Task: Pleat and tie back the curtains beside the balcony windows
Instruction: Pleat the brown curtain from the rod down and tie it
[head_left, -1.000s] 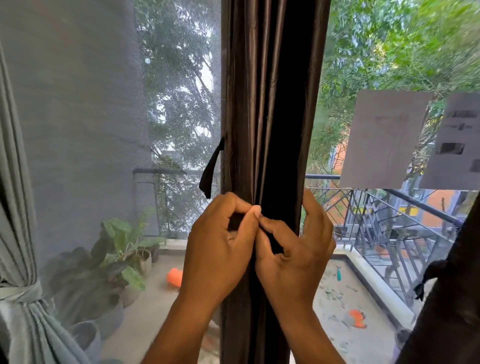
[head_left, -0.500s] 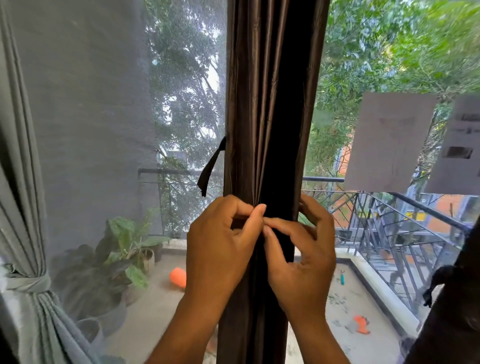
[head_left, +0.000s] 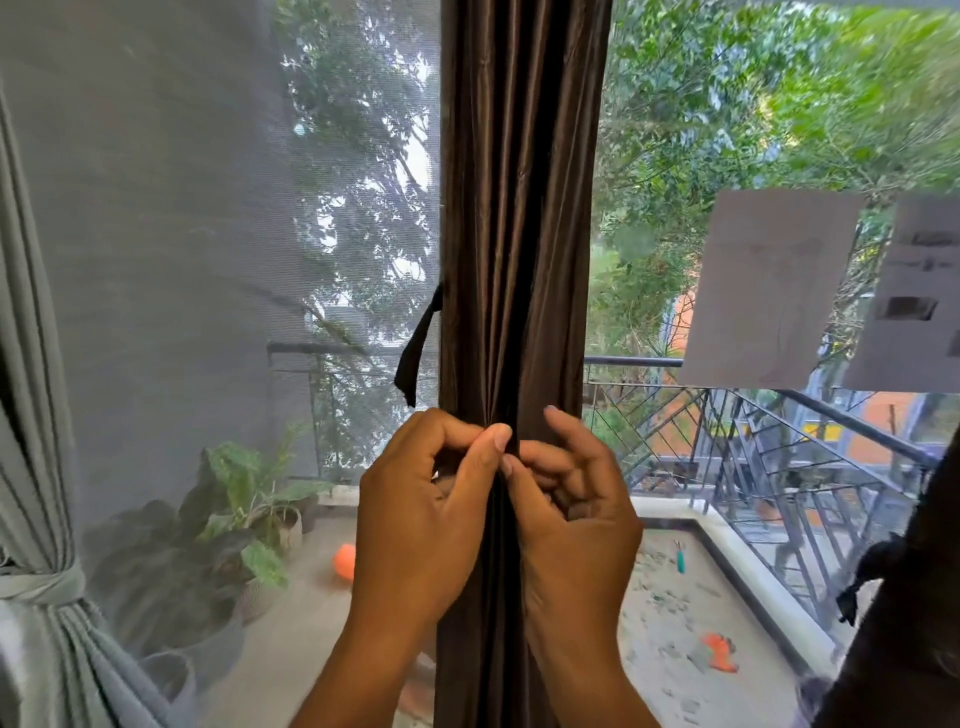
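I judge the brown satin curtain (head_left: 519, 234) soft and slippery, so my left hand (head_left: 421, 525) and right hand (head_left: 576, 519) both pinch its gathered pleats at mid-height.

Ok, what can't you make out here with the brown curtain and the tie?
- Head view: the left hand and right hand cover the brown curtain at their grip.
- The black tie strap runs behind the curtain edge.
- The curtain's top and hem are cut off.

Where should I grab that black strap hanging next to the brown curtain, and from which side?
Probably pinch the black strap near its loose lower end, coming from the left. Its top seems fixed at the brown curtain edge, and the rest hangs out to the left, clear of the folds, while both hands are busy below.
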